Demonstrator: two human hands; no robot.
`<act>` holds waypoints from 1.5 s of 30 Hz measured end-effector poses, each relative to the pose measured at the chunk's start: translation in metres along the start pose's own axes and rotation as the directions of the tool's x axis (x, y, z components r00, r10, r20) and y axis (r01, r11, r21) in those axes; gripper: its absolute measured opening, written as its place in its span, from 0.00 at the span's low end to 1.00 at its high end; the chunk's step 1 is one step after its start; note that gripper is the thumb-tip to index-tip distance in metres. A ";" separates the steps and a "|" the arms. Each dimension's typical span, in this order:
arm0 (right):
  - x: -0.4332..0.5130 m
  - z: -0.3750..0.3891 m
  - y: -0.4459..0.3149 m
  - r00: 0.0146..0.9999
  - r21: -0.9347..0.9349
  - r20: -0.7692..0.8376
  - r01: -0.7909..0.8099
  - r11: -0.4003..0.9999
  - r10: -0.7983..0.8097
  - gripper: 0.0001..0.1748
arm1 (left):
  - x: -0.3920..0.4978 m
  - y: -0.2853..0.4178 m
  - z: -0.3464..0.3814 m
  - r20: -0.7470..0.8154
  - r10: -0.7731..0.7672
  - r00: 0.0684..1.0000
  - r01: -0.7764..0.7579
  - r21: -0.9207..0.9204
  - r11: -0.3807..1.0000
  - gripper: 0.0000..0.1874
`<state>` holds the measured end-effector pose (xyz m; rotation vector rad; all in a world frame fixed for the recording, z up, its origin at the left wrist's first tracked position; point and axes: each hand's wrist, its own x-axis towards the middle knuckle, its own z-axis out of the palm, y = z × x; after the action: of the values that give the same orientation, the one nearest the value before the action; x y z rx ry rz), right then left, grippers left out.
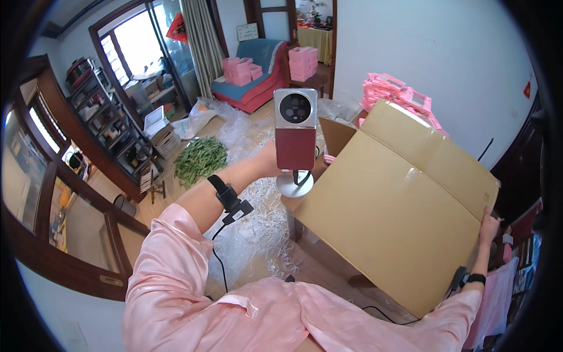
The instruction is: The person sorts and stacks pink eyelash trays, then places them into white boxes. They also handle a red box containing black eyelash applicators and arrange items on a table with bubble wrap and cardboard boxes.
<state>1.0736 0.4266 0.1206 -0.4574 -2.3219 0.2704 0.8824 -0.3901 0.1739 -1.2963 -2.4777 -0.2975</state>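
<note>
A large brown cardboard box [396, 207] is tilted up before me, its broad side and a flap facing me. My right hand [489, 226] grips its right edge, thumb on the near face and fingers out of sight behind. My left arm reaches forward, and my left hand [269, 157] is mostly hidden behind a red and silver smartphone [295, 147]. The phone sits upright on a stand with a round white base [294, 185]. What the left fingers touch is not visible. Pink pieces [328, 159] show at the box's left opening.
Stacked pink cartons [396, 90] stand behind the box by the wall. More pink cartons lie on an armchair [259, 57] and a stool [303, 82]. Shredded white packing material [264, 229], plastic sheeting and a heap of green leaves [201, 160] cover floor at left. A metal shelf rack [112, 119] stands farther left.
</note>
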 end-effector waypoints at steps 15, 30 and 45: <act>-0.260 -0.456 0.032 0.918 -0.746 -0.361 -0.389 0.540 0.164 0.22 | -0.155 -0.078 0.001 0.003 0.226 0.974 -0.225 -0.075 0.971 0.28; -0.573 -0.464 -0.104 0.516 -0.629 -0.709 -0.771 -0.100 0.480 0.42 | -0.070 0.008 0.043 -0.049 0.203 0.978 -0.206 -0.383 0.900 0.10; -0.593 -0.218 0.103 0.358 -0.881 0.055 -0.422 0.214 0.932 0.18 | 0.076 0.169 0.144 0.043 0.206 0.978 -0.148 -0.558 0.817 0.16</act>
<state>1.6454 0.2959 -0.1358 -2.3351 -2.4907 -0.2249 0.9539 -0.1892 0.0754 -1.7883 -2.4117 -0.9844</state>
